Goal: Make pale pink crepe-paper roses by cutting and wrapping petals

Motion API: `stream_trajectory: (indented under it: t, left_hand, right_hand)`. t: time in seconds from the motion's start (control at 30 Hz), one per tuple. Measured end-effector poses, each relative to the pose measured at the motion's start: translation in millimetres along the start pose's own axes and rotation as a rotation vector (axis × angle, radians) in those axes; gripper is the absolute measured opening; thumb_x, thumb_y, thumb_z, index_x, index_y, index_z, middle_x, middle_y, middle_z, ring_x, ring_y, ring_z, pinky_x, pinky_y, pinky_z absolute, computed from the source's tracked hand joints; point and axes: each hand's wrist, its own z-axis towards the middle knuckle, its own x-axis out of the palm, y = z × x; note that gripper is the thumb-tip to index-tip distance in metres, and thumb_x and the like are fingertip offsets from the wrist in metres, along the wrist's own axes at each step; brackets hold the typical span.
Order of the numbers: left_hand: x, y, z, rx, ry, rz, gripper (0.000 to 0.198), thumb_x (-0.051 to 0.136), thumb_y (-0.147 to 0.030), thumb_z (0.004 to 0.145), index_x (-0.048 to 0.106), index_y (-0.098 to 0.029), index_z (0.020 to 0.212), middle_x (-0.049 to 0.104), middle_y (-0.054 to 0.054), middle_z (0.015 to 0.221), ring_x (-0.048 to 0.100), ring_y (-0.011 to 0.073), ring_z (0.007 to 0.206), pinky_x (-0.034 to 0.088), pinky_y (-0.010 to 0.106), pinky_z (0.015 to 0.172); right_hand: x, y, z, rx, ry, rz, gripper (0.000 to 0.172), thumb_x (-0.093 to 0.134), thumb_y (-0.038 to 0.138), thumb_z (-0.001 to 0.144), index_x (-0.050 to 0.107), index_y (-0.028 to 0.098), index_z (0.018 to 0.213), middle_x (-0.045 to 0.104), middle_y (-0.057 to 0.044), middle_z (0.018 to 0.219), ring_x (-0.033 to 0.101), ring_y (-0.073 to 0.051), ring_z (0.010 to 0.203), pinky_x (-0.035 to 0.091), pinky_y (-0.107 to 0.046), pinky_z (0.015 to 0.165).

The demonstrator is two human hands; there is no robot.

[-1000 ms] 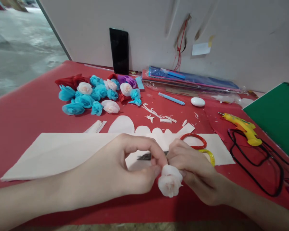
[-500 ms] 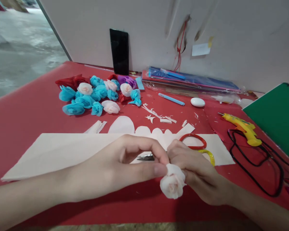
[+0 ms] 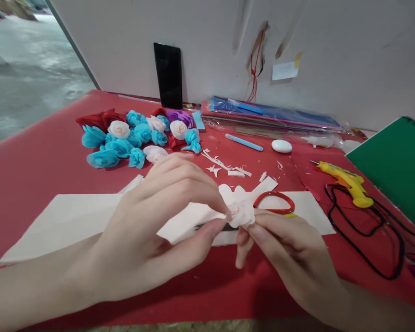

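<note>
A pale pink paper rose (image 3: pixel 242 214) is held up between my two hands, turned with its petals facing left. My right hand (image 3: pixel 290 249) pinches its base between thumb and fingers. From the other side, the thumb and index finger of my left hand (image 3: pixel 159 226) close on the petal edge. Below them, scissors with a red handle loop (image 3: pixel 293 204) lie on a long strip of white paper (image 3: pixel 55 226), their blades partly covered by my hands. Cut white petal pieces (image 3: pixel 240 191) lie behind the rose, partly hidden.
Blue, red, purple and pink paper flowers (image 3: pixel 119 148) cluster at the back left. A phone (image 3: pixel 168 76) leans on the wall. Wrapped paper sheets (image 3: pixel 280 115), a blue pen (image 3: pixel 244 142) and a white oval object (image 3: pixel 281 146) lie behind. A yellow glue gun (image 3: pixel 344 182) with black cord is right.
The rose has been raised slightly and turned from facing me to facing left. My left hand has lifted and arched, and its fingertips have shifted to the petals. My right hand now grips the base.
</note>
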Motion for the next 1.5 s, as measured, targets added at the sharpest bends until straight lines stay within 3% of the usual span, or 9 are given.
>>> stream_trajectory:
  t: [0.3,0.4,0.67,0.83,0.9,1.0,1.17,1.3,1.5]
  left_hand:
    - [-0.4,5,-1,0.271,0.071,0.497,0.017,0.064,-0.014,0.084,0.058,-0.024,0.097,0.071,-0.003,0.084,0.060,0.0160,0.086,0.019,0.037,0.122]
    - [5.0,5,-5,0.262,0.049,0.454,0.020,0.063,-0.008,0.082,0.060,-0.021,0.097,0.071,-0.001,0.089,0.059,0.0162,0.088,0.025,0.038,0.121]
    - [18.8,2,-8,0.170,-0.048,0.400,0.008,0.053,-0.022,0.092,0.058,-0.021,0.097,0.071,-0.001,0.089,0.059,0.0162,0.084,0.032,0.041,0.117]
    - [16.8,1,-11,0.174,-0.044,0.375,0.014,0.048,-0.020,0.089,0.060,-0.022,0.097,0.072,-0.001,0.088,0.062,0.0164,0.081,0.034,0.042,0.115]
    - [14.8,1,-11,0.177,-0.035,0.364,0.012,0.052,-0.017,0.086,0.062,-0.020,0.093,0.072,-0.001,0.085,0.063,0.0159,0.080,0.033,0.041,0.116]
    - [13.4,0,-9,0.183,-0.012,0.366,0.009,0.055,-0.016,0.084,0.062,-0.019,0.089,0.072,-0.001,0.084,0.064,0.0155,0.080,0.032,0.039,0.117]
    - [16.4,2,-8,0.173,-0.003,0.382,0.009,0.051,-0.018,0.086,0.058,-0.021,0.090,0.072,-0.003,0.081,0.063,0.0164,0.076,0.032,0.042,0.116]
    - [19.6,3,-8,0.179,-0.024,0.395,0.010,0.049,-0.020,0.087,0.057,-0.022,0.092,0.072,-0.003,0.082,0.062,0.0167,0.077,0.032,0.044,0.116]
    - [16.5,-2,-6,0.178,-0.017,0.417,0.010,0.051,-0.016,0.086,0.057,-0.023,0.089,0.073,-0.004,0.080,0.061,0.0162,0.074,0.033,0.045,0.114]
  right_hand:
    - [3,11,-1,0.083,0.019,0.053,0.043,0.045,0.006,0.097,0.077,0.012,0.069,0.074,-0.002,0.069,0.068,-0.007,0.067,0.051,-0.012,0.067]
    - [5,13,-1,0.134,0.025,0.115,0.041,0.045,0.006,0.097,0.076,0.012,0.072,0.077,-0.003,0.070,0.069,-0.008,0.068,0.052,-0.013,0.070]
    - [15,17,-9,0.234,0.021,0.217,0.031,0.046,0.013,0.097,0.069,0.015,0.076,0.080,-0.007,0.073,0.071,-0.013,0.065,0.057,-0.021,0.066]
    - [24,14,-16,0.206,-0.128,0.255,0.019,0.052,0.008,0.095,0.066,0.019,0.092,0.081,-0.002,0.076,0.075,-0.012,0.068,0.060,-0.020,0.072]
    - [25,14,-15,0.130,-0.057,0.244,0.027,0.050,0.011,0.095,0.066,0.020,0.075,0.080,-0.001,0.072,0.074,-0.012,0.063,0.060,-0.020,0.066]
    - [24,13,-12,0.208,-0.004,0.208,0.034,0.045,0.010,0.097,0.066,0.019,0.071,0.079,-0.002,0.074,0.074,-0.010,0.070,0.059,-0.016,0.070]
    - [23,10,-10,0.191,-0.067,0.141,0.027,0.049,0.012,0.095,0.066,0.021,0.076,0.074,0.002,0.067,0.068,-0.010,0.062,0.057,-0.014,0.063]
    - [26,11,-9,0.174,-0.103,0.055,0.027,0.050,0.009,0.092,0.060,0.021,0.071,0.061,0.007,0.057,0.055,-0.006,0.049,0.043,-0.011,0.047]
    - [26,13,-11,0.166,-0.108,-0.132,0.021,0.052,0.015,0.090,0.060,0.018,0.072,0.064,0.004,0.062,0.059,-0.007,0.056,0.048,-0.013,0.055]
